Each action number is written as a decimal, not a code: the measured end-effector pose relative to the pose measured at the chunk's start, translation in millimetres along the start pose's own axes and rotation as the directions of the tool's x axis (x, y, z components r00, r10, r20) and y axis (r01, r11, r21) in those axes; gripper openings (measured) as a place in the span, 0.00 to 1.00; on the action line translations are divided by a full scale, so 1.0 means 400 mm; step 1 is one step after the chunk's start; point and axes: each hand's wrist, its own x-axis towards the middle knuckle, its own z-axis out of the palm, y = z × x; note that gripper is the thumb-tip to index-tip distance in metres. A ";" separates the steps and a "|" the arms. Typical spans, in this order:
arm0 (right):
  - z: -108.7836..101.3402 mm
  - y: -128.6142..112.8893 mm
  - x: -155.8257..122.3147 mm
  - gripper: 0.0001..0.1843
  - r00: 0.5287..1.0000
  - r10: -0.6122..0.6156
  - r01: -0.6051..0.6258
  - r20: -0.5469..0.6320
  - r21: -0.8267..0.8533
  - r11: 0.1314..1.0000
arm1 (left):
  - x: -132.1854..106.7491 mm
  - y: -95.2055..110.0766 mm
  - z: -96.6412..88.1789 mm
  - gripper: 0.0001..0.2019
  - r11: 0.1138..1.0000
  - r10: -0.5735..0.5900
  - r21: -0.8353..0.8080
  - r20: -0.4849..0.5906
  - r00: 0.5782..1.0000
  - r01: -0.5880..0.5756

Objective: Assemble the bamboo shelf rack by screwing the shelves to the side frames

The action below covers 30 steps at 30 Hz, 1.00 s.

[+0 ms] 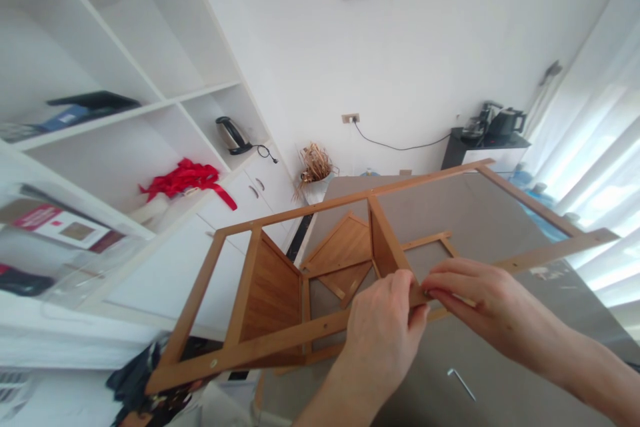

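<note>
Nearest the person, the left hand (383, 337) is curled firmly round the near rail of the wooden frame (275, 339), at the joint where a crosspiece meets it. The right hand (480, 297) has thumb and fingers pinched together on what looks like a small fastener (426, 293) at that joint; the fingers partly hide it, so how deep it sits cannot be told.

This seems to be a matter of seating the fastener by touch. The left hand would do well to keep rail and crosspiece pressed flush, while the right starts the piece straight, in line with its hole, and turns it lightly; if it binds, backing off is safer than forcing. The hex key (461, 384), on the worktop (425, 373) below the right hand, is probably best left until the thread bites.

The frame reaches out to both sides of the hands, its far rail well beyond them. Past the joint, a wooden panel (345, 243) lies within the frame's outline. Farther off stand a shelf unit (200, 90) on the left and a curtain (590, 167) on the right.
</note>
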 end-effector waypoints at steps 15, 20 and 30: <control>-0.004 -0.016 0.009 0.14 0.999 -0.036 0.036 0.003 -0.099 0.994 | 0.002 0.002 -0.043 0.09 0.992 0.026 -0.123 0.051 0.998 -0.019; 0.006 -0.004 0.000 0.11 1.000 -0.005 0.004 -0.017 -0.082 0.997 | 0.001 0.002 -0.044 0.08 0.992 0.036 -0.122 0.052 0.998 -0.030; 0.020 0.002 -0.011 0.14 0.976 -0.199 0.185 -0.088 -0.142 0.972 | 0.002 -0.006 -0.047 0.06 0.986 0.058 -0.162 0.047 0.997 -0.050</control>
